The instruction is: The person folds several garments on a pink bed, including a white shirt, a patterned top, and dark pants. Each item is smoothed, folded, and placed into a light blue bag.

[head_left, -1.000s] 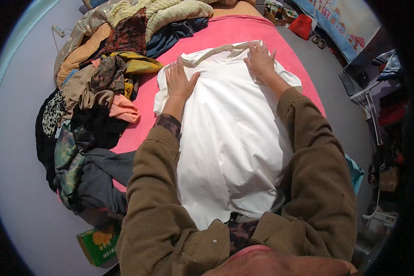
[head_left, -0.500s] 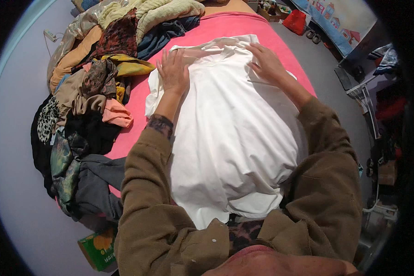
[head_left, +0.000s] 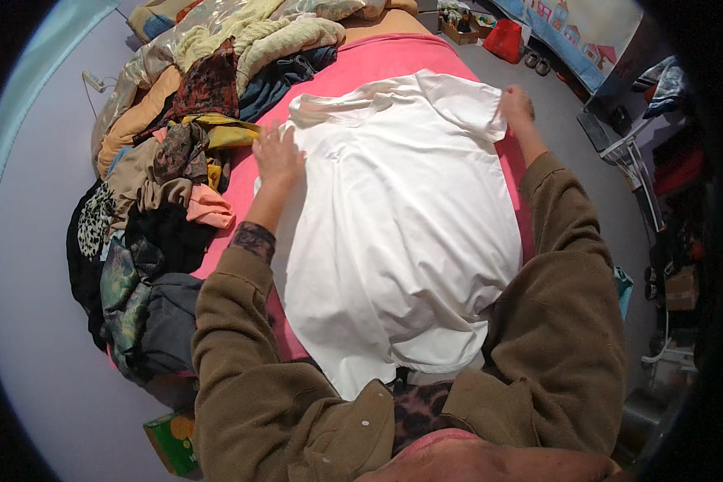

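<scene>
A white short-sleeved T-shirt (head_left: 402, 209) lies spread out, its neckline at the far end and its hem close to my body. My right hand (head_left: 519, 104) is closed on the outer edge of the right sleeve, holding it out to the side. At the left shoulder, my left hand (head_left: 278, 157) rests with fingers apart, slightly blurred, and it covers much of the left sleeve. Soft wrinkles run across the lower half of the shirt.
The shirt lies on a pink bed cover (head_left: 394, 55). A heap of mixed clothes (head_left: 157, 177) runs along the left side, with dark trousers (head_left: 285, 80) at its far end. To the right are the grey floor (head_left: 490, 68), a red bag (head_left: 503, 40) and a white metal frame (head_left: 636, 153).
My right hand has moved right from the shoulder and drawn the right sleeve outward, so it now lies extended. My left hand has shifted left and slightly nearer.
</scene>
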`<state>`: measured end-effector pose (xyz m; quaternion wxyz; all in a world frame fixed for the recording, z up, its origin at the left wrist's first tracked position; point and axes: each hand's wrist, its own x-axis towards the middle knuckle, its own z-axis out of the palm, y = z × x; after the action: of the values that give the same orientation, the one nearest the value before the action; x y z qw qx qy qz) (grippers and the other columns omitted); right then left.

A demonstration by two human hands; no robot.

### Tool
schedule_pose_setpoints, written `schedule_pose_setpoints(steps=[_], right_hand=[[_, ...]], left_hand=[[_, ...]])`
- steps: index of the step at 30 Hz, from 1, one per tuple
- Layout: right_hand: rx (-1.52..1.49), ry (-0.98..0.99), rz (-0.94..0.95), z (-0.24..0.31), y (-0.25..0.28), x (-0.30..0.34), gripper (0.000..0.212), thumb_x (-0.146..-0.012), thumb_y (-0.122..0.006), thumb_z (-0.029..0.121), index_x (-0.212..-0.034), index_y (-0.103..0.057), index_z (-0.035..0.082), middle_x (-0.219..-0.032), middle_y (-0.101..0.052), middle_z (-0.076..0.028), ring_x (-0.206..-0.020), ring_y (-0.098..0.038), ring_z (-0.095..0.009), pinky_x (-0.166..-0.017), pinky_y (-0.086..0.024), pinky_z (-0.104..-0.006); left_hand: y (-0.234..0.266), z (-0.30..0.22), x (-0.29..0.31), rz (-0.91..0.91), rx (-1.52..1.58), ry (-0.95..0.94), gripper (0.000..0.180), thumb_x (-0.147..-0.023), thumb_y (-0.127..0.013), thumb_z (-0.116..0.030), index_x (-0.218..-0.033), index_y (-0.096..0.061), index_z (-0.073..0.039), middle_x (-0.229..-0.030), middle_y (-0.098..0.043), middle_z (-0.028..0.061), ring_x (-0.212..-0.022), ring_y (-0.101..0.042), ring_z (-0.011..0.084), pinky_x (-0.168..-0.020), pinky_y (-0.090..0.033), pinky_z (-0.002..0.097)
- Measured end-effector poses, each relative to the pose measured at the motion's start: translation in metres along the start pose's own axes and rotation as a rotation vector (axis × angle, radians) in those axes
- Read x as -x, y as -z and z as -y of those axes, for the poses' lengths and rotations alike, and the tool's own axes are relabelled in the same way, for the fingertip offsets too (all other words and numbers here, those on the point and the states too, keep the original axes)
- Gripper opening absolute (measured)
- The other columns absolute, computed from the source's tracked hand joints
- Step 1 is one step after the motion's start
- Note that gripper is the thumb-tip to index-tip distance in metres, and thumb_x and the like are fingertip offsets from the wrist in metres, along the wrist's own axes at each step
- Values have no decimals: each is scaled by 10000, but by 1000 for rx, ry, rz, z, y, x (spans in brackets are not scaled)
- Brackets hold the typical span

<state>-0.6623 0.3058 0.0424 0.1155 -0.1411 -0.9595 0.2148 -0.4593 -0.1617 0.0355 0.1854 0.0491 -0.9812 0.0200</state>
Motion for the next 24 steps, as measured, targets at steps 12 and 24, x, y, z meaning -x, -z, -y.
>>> schedule_pose_setpoints(steps=[12, 24], right_hand=[[239, 606, 407, 59, -23, 63, 580, -976, -509, 495, -1407, -528, 107, -1484, -476, -154, -1417, -390, -325, -1145, -311, -520], [-267, 1376, 497, 255, -117, 174, 308, -944, -573, 145, -1218, -600, 6, -1252, -601, -187, -1167, -567, -374, -1004, -460, -441]], left_hand=[[-36, 10, -18, 40, 202, -170, 505, -913, -646, -354, -1367, -566, -149, -1426, -532, 157, -1343, -463, 341, -1123, -320, 511], [-12, 128, 65, 84, 646, 394, 321, -883, -687, -317, -975, -734, -14, -889, -732, 165, -839, -708, 288, -762, -531, 384]])
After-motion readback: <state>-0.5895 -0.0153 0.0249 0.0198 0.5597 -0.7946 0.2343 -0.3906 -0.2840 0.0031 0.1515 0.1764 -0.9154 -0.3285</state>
